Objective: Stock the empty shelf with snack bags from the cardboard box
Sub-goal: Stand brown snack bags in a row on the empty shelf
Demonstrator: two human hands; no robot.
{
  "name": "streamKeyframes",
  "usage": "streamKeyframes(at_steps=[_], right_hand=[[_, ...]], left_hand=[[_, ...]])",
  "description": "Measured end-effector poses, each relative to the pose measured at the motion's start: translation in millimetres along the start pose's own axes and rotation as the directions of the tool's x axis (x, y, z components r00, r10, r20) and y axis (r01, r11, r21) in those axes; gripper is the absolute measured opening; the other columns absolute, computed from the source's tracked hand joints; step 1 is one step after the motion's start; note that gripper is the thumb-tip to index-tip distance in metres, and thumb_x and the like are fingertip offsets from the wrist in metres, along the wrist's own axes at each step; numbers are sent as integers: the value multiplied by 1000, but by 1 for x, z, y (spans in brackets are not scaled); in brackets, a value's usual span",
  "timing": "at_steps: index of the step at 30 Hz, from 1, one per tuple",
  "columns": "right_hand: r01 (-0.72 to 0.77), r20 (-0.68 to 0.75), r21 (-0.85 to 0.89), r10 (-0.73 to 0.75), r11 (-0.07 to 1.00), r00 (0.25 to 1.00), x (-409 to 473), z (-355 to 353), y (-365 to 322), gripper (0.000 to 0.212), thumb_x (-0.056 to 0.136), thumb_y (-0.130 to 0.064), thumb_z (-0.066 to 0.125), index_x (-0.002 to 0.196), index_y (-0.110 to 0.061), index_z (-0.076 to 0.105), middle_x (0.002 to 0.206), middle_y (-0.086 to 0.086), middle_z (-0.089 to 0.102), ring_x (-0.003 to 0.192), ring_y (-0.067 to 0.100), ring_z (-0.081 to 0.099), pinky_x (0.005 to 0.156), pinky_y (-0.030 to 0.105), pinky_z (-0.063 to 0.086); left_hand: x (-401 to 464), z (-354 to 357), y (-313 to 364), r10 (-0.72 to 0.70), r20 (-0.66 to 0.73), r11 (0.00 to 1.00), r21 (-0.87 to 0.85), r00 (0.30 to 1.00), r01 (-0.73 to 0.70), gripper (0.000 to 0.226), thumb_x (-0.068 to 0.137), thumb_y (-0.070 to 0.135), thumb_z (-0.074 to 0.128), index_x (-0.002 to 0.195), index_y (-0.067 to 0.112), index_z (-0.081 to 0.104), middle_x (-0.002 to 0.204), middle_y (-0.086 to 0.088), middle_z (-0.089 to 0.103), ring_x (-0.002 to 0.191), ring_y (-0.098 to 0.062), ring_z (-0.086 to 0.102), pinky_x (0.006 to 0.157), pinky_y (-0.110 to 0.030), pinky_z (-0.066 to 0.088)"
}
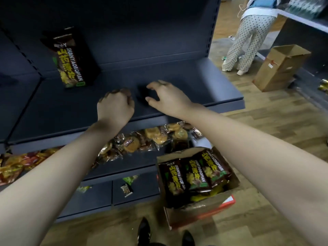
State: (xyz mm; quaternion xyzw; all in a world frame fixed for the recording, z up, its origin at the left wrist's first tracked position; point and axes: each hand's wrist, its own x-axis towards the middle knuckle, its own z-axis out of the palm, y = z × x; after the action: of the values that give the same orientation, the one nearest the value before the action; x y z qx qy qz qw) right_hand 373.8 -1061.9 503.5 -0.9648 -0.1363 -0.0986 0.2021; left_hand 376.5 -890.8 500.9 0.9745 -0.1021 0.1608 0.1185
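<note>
Over the front half of the dark shelf (204,82), both hands are hovering close together, neither gripping anything visible. Left hand (115,105) is curling its fingers loosely inward, knuckles up, holding nothing. Right hand (166,96) is spreading fingers and thumb in a loose claw, with nothing in it; a dark blurred patch is sitting between the two hands, can't tell what it is. One snack bag (71,61), dark with yellow print, is standing upright near the shelf's back left corner, leaning against the back panel, well apart from both hands. Cardboard box (198,206) is sitting open on the wood floor (266,125) just in front of the lower shelves, below the right forearm, with more snack bags of the same kind (193,173) lying packed inside. On the shelf below, wrapped pastries (150,139) are lying in a row, with orange packets (16,166) toward its left end. Another person in dotted trousers (248,38) is standing at the top right, beside a second open carton (280,68) tilting on the floor.
</note>
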Motion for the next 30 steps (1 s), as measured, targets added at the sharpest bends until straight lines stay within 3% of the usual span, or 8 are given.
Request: streamKeyframes(at_steps=[4, 9, 14, 22, 25, 30], right_hand=[[-23, -18, 18, 24, 1000, 1000, -44, -17, 28, 49, 92, -40, 52, 135, -17, 46, 138, 7, 49, 131, 23, 42, 98, 37, 44], [-46, -43, 71, 49, 996, 998, -93, -22, 55, 42, 88, -32, 58, 125, -13, 56, 119, 11, 59, 113, 29, 55, 92, 35, 46], [-119, -8, 107, 121, 987, 993, -143, -4, 70, 36, 87, -36, 57, 120, -23, 59, 123, 4, 59, 110, 23, 58, 86, 37, 50], [-277, 263, 40, 257, 960, 930, -192, 59, 87, 37, 91, -33, 52, 126, -21, 56, 124, 2, 58, 113, 22, 56, 87, 33, 49], [-360, 354, 20, 330, 933, 875, -201, 87, 93, 40, 92, -34, 52, 128, -18, 54, 126, 2, 55, 118, 23, 52, 90, 34, 47], [-431, 471, -55, 404, 901, 784, -209, 130, 101, 39, 88, -34, 56, 119, -11, 53, 117, 7, 54, 108, 29, 53, 81, 40, 49]], left_hand=[[-33, 3, 44, 27, -41, 998, -54, 999, -29, 24, 93, 23, 46, 109, 15, 63, 103, -16, 63, 97, -38, 58, 75, -39, 44], [-79, 17, 81, 111, -72, 984, -136, 991, -120, 22, 89, 25, 46, 101, 16, 62, 96, -10, 65, 87, -35, 62, 67, -37, 48], [-118, 48, 97, 137, 168, 985, -127, 976, -117, 23, 94, 30, 41, 106, 21, 57, 94, -5, 65, 84, -32, 64, 64, -32, 46], [-161, 117, 96, 70, 446, 994, -103, 892, -27, 21, 95, 24, 37, 98, 17, 56, 95, -1, 63, 90, -24, 62, 62, -26, 35], [-168, 138, 92, 1, 577, 989, -121, 817, 85, 12, 94, 23, 39, 93, 18, 50, 101, -3, 61, 98, -25, 58, 69, -31, 41], [-173, 171, 89, -101, 693, 974, -76, 714, 212, 25, 92, 25, 47, 115, 17, 51, 120, -3, 53, 117, -24, 48, 88, -37, 43]])
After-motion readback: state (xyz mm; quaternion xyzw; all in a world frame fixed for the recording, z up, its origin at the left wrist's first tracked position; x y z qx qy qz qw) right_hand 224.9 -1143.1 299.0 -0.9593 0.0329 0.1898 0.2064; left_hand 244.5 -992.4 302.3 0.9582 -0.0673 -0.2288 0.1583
